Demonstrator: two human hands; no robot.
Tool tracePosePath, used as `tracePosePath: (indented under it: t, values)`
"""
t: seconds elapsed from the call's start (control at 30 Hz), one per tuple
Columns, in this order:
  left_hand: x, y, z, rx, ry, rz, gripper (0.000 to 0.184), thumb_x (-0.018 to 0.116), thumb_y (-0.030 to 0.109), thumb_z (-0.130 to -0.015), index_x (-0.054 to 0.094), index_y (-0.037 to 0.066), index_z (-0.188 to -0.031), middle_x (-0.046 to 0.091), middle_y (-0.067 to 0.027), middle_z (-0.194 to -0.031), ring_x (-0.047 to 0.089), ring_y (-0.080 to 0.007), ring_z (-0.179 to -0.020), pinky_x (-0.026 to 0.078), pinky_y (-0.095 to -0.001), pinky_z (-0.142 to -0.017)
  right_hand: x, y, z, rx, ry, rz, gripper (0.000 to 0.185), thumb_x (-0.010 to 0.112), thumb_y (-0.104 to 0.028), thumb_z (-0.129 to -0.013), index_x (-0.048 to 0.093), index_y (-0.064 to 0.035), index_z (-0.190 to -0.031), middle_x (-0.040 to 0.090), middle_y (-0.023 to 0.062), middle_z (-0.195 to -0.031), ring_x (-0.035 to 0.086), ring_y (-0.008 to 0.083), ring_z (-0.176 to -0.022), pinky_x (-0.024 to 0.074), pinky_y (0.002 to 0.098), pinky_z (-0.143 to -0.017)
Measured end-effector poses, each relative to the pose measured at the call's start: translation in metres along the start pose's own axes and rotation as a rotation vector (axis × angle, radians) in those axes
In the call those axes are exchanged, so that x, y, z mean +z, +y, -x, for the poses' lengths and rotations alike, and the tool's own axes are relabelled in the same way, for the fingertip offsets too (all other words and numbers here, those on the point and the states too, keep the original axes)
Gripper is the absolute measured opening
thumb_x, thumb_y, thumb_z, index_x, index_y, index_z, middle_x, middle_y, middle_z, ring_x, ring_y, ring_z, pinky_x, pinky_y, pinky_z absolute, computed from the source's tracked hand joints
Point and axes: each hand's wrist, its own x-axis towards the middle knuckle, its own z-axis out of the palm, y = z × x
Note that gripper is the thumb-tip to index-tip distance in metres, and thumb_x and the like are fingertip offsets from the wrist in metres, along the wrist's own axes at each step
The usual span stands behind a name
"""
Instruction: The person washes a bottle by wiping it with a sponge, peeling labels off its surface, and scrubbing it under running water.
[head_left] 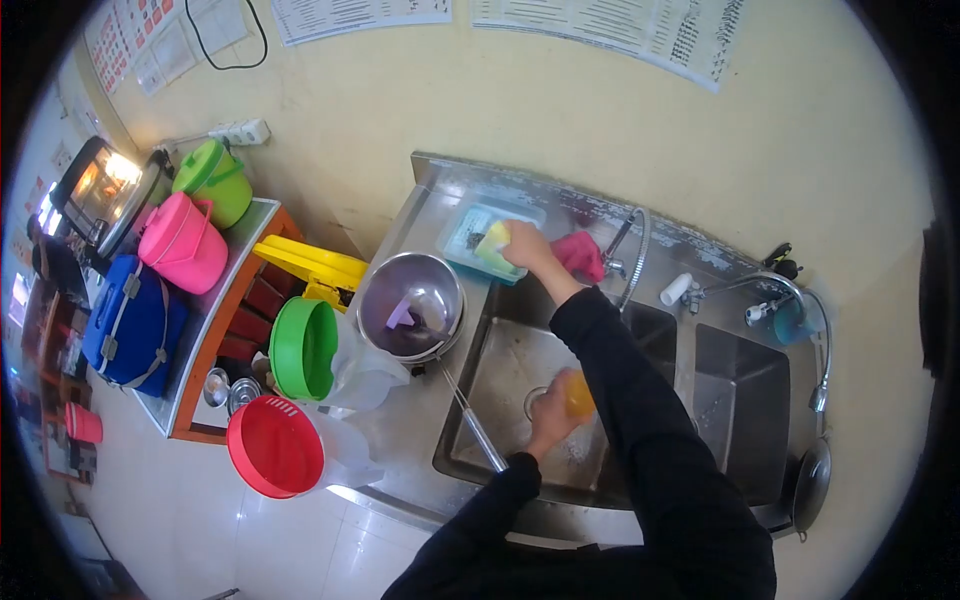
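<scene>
Yellow sponge far, orange item near at a steel sink

Watching from afar through the head camera, I find the left hand closest, down in the larger basin by the drain, its fingers curled around the orange item. That item lies on the right side of those fingers, partly behind the dark right sleeve, so I cannot tell its long axis or which way it points.

Farther out, a metal bowl stands on the steel desk, left of the basin. Beyond the basin's far left corner, the right hand reaches to a teal tub, the nearer of the two hands to it. Its fingers pinch the sponge, which sits to their left at the tub's right part; whether sponge and tub touch, I cannot tell. The sponge looks tilted, its long axis seeming to slant down toward the tub's near edge. The orange item lies well apart from it, nearer the wearer and to the right.

A pink cloth rests beside the right wrist, near the tap. Printed papers hang on the wall behind.
</scene>
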Motion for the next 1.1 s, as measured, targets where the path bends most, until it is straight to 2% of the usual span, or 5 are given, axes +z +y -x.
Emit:
tracePosePath:
  t: [0.07, 0.37, 0.47, 0.7, 1.1]
  values:
    - [-0.015, 0.014, -0.008, -0.231, -0.038, 0.195, 0.086, 0.081, 0.031, -0.066, 0.033, 0.01, -0.135, 0.061, -0.0169, -0.114, 0.06, -0.0336, -0.105, 0.046, -0.042, -0.089, 0.002, 0.01, -0.003, 0.033, 0.07, -0.098, 0.033, 0.065, -0.013, -0.074, 0.063, -0.0058, -0.106, 0.065, 0.0197, -0.105, 0.063, 0.0352, -0.101, 0.0521, 0.0447, -0.083]
    - [-0.021, 0.031, -0.026, -0.143, -0.067, 0.11, 0.094, 0.084, 0.037, -0.064, 0.033, 0.007, -0.138, 0.058, -0.019, -0.121, 0.059, -0.0361, -0.108, 0.046, -0.0444, -0.092, -0.087, 0.0, 0.049, 0.343, -0.01, -1.252, 0.032, 0.065, -0.01, -0.084, 0.058, 0.0009, -0.113, 0.062, 0.0157, -0.107, 0.063, 0.0316, -0.098, 0.059, 0.0449, -0.075]
    - [-0.008, 0.034, -0.025, 0.141, -0.032, -0.099, 0.094, 0.084, 0.038, -0.064, 0.034, 0.005, -0.136, 0.06, -0.018, -0.117, 0.061, -0.034, -0.106, 0.047, -0.0433, -0.091, -0.116, 0.01, 0.078, 0.332, -0.072, -1.494, 0.037, 0.064, -0.011, -0.085, 0.052, 0.0019, -0.117, 0.058, 0.0178, -0.114, 0.062, 0.033, -0.1, 0.059, 0.0456, -0.078]
    - [0.017, -0.004, -0.027, -0.448, -0.178, 0.945, 0.047, 0.069, 0.037, -0.084, 0.053, 0.006, -0.117, 0.063, -0.0101, -0.106, 0.061, -0.0218, -0.104, 0.05, -0.0446, -0.087, -0.185, 0.046, 0.199, 0.266, -0.142, -1.804, 0.044, 0.061, -0.01, -0.085, 0.043, -0.0001, -0.124, 0.051, 0.0207, -0.126, 0.051, 0.0383, -0.118, 0.0471, 0.0561, -0.097]
    - [0.104, -0.003, 0.053, -1.081, -0.438, 1.702, 0.058, 0.04, 0.059, -0.089, 0.05, 0.018, -0.129, 0.051, -0.0057, -0.134, 0.051, -0.0289, -0.122, 0.045, -0.0507, -0.096, -0.188, 0.141, 0.353, 0.468, -0.038, -2.001, 0.052, 0.055, -0.007, -0.084, 0.037, -0.0014, -0.133, 0.045, 0.0218, -0.134, 0.044, 0.0418, -0.125, 0.0388, 0.0596, -0.103]
